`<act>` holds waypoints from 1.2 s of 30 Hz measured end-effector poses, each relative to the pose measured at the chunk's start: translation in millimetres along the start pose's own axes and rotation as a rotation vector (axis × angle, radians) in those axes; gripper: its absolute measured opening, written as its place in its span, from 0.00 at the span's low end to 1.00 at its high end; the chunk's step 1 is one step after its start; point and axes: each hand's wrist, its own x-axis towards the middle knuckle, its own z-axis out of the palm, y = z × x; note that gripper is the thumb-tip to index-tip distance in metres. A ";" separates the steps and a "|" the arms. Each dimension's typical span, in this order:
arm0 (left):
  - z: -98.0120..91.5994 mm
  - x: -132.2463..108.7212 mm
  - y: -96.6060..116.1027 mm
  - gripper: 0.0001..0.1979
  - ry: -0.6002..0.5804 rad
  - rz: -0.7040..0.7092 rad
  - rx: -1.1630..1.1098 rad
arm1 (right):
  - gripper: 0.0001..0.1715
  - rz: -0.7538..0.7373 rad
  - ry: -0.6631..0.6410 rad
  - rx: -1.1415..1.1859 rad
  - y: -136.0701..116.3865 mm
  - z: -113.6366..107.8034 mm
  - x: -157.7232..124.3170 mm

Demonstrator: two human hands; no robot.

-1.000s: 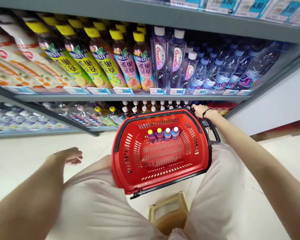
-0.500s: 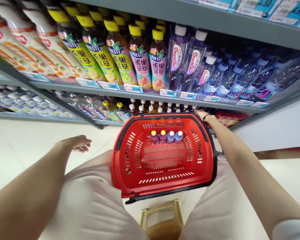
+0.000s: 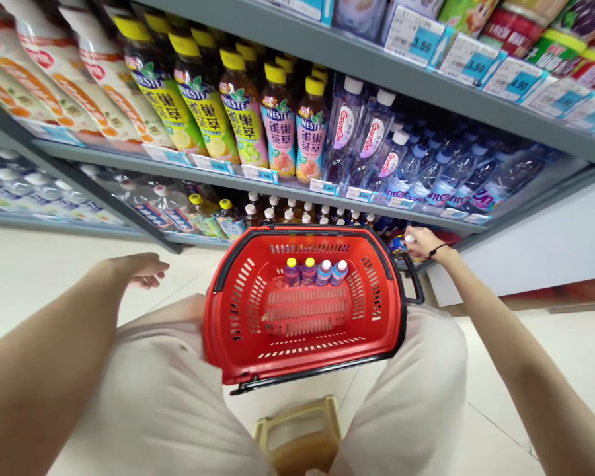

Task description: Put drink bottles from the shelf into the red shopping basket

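Note:
My right hand (image 3: 424,243) is closed around the neck of a bottle (image 3: 397,245) with a white cap and a blue label, just past the right end of the basket, by the bottom shelf. My left hand (image 3: 147,268) hovers over the floor on the left, fingers loosely bent and holding nothing. Between my legs sits a red shopping basket (image 3: 297,360) with black handles. Inside it, against the far wall, small bottles stand in a row: two with yellow caps (image 3: 300,272) and two with white caps (image 3: 331,272).
Ahead, a grey shelf (image 3: 277,188) holds Nestea bottles (image 3: 238,109) and Ganten water bottles (image 3: 344,125). More bottles (image 3: 287,215) line the bottom shelf behind the basket. Cans (image 3: 515,30) stand on the upper shelf. A tan stool (image 3: 302,456) is beneath me; a white panel (image 3: 535,231) borders the right.
My right hand has come back from the bottom shelf, bringing a bottle into sight. The view has shifted, so the basket appears further left. My left hand still hangs empty.

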 end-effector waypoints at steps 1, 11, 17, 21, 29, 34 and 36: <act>0.3 -0.5 0.6 0.16 -0.051 -0.032 -0.022 | 0.13 0.002 0.019 -0.004 3.0 -6.7 -10.8; 1.1 -8.6 10.4 0.11 -0.096 0.042 -0.164 | 0.13 0.014 0.314 -0.071 -0.2 -99.1 -95.5; -34.2 -27.0 63.9 0.11 0.215 0.422 -0.189 | 0.16 -0.069 0.605 0.029 -54.9 -147.7 -132.0; -45.6 -71.9 135.0 0.20 0.232 0.685 -0.201 | 0.14 -0.197 0.675 0.292 -108.9 -153.0 -140.0; 23.9 -227.8 209.8 0.37 -0.143 1.451 -0.280 | 0.09 -0.433 0.761 0.473 -207.7 -150.7 -129.2; 54.4 -232.9 202.5 0.29 -0.071 1.414 -0.470 | 0.14 -0.456 0.591 0.732 -222.3 -132.6 -102.6; 59.0 -224.5 198.9 0.28 -0.118 1.361 -0.557 | 0.22 -0.425 0.496 1.040 -223.1 -115.5 -84.9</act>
